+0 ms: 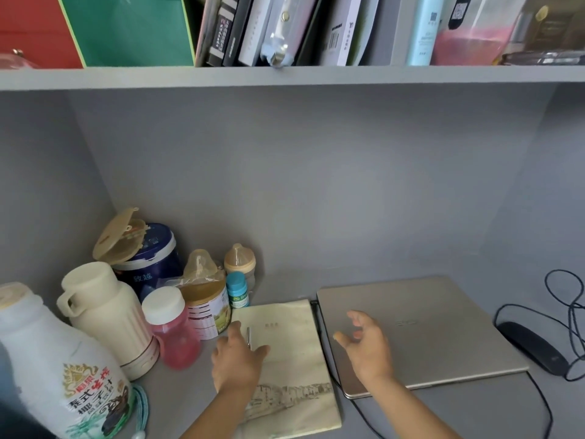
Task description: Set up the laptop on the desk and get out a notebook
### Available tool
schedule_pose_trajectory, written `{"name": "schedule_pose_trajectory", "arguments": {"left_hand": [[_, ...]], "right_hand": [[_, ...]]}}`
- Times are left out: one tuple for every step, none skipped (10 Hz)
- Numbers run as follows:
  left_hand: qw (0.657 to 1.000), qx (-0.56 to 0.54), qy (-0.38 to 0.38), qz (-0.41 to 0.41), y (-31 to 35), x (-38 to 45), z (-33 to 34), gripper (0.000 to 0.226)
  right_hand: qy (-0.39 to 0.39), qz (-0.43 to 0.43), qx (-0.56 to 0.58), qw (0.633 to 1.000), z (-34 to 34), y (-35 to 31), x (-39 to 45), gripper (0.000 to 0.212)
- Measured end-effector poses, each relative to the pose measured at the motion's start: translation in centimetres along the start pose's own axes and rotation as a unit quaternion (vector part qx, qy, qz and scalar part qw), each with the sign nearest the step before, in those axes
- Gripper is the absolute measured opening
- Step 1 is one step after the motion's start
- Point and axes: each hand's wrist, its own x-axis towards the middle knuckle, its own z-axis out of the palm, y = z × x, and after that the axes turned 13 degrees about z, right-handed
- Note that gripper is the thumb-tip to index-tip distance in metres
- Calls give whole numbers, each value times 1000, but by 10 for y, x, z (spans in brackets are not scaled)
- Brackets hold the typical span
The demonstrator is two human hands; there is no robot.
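A closed gold laptop (430, 324) lies flat on the grey desk (474, 416) at the right, a cable plugged into its left side. Beside it on the left lies a cream notebook (294, 362) with a sketch along its lower cover. A silver pen (248, 337) rests on the notebook's left part. My left hand (235, 362) lies flat on the notebook's left edge, fingers beside the pen. My right hand (367, 346) hovers over the laptop's left front corner with fingers spread, holding nothing.
Bottles, tins and a cream flask (107, 315) crowd the left corner, with a large white drink bottle (57, 369) in front. A black mouse (535, 346) and looped cable (569, 299) sit right of the laptop. A shelf (285, 77) of books hangs overhead.
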Motion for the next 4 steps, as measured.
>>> {"name": "schedule_pose_trajectory", "arguments": {"left_hand": [[1000,-4,15,6,6,-12,-4,74],[1000,-8,27,12,8,-25,-6,71],[999,-10,42,30,10,-39,-9,70],[998,-3,48,39,17,-52,-16,72]], "right_hand": [[1,-1,-4,1000,-8,4,-2,44],[-7,-3,-8,1000,-16,7,-6,41],[-6,-12,-2,1000,-21,12,-9,43],[4,-18,9,1000,-27,11,-15,45]]}}
